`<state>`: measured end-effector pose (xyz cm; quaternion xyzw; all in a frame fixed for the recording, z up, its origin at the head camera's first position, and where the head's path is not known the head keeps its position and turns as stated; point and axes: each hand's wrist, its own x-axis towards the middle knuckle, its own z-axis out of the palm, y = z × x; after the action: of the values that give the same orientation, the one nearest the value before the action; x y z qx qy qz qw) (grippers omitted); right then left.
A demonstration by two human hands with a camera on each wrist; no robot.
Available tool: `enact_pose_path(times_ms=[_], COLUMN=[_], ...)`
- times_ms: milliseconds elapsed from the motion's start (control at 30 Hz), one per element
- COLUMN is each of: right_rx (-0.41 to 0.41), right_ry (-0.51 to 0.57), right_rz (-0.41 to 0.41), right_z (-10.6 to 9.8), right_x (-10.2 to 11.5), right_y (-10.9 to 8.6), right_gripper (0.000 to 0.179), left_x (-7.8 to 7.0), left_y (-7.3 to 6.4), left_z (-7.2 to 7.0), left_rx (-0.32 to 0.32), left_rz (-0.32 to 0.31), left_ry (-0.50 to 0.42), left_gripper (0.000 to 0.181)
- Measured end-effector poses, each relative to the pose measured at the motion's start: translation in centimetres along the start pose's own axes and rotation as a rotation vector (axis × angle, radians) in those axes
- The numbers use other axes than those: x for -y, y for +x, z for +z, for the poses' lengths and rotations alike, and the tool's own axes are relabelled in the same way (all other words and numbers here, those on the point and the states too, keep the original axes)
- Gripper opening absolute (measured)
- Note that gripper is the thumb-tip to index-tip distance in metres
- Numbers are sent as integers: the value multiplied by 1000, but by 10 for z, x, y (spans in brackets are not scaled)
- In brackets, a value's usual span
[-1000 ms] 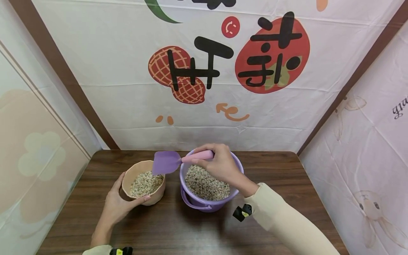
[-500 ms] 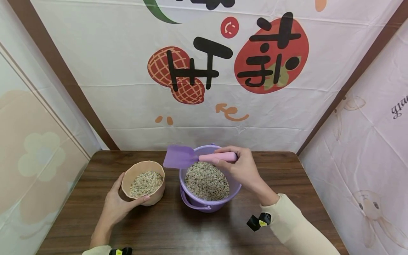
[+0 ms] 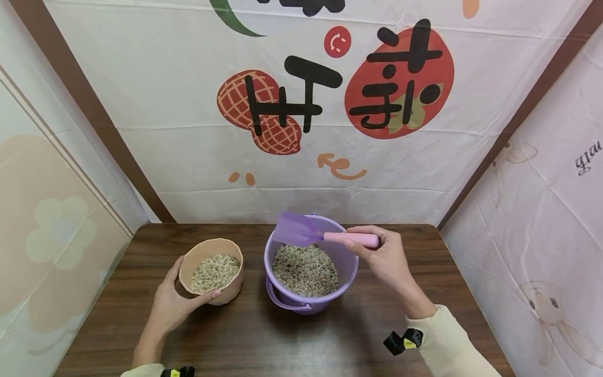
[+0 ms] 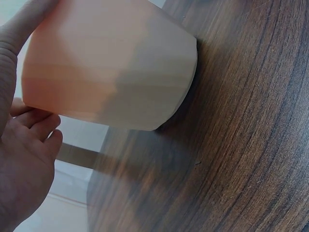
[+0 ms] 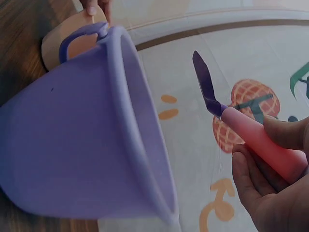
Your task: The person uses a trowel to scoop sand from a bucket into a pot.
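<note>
My right hand [image 3: 383, 256] grips the pink handle of a toy shovel [image 3: 298, 229] with a flat purple blade. In the head view the blade overlaps the back of a purple bucket [image 3: 349, 269]; the right wrist view shows it raised above the rim, with nothing heaped on it. Pale mixed grains [image 3: 306, 271] partly fill the bucket. To the left, my left hand [image 3: 171, 303] holds a peach faceted bowl [image 3: 229, 293] by its side, thumb near the front rim and fingers around the left. More of the same grains [image 3: 215, 273] lie inside the bowl, which stands on the table.
The dark wooden table [image 3: 301, 348] carries both containers, with the bucket's purple handle [image 3: 285, 302] hanging down at its front left. A printed white cloth [image 3: 400, 193] rises right behind the back edge, and further cloths stand at both sides.
My right hand has moved right with the shovel, taking its blade from over the bowl's edge to over the bucket. The left hand and bowl stay in place.
</note>
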<state>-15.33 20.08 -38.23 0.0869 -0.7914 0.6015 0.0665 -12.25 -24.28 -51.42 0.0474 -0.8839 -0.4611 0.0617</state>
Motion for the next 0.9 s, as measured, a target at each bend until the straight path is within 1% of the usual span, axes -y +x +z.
enact_pose_path(times_ms=[233, 433, 567, 733, 900], right_rx=[-57, -85, -88, -76, -65], right_ry=[-9, -13, -18, -23, -18], right_rz=[32, 45, 55, 56, 61], right_z=[-13, -20, -24, -28, -29], right_x=[-12, -20, -26, -32, -39], right_y=[-8, -14, -19, -25, -30], right_gripper=[31, 30, 31, 29, 31], left_x=[0, 0, -1, -1, -2], left_y=[0, 0, 0, 0, 0], left_z=[-1, -1, -1, -1, -1], left_rx=[4, 6, 10, 12, 10], left_rz=[-3, -4, -6, -10, -11], left_ry=[-9, -2, 0, 4, 7], left_gripper=[128, 128, 128, 128, 128])
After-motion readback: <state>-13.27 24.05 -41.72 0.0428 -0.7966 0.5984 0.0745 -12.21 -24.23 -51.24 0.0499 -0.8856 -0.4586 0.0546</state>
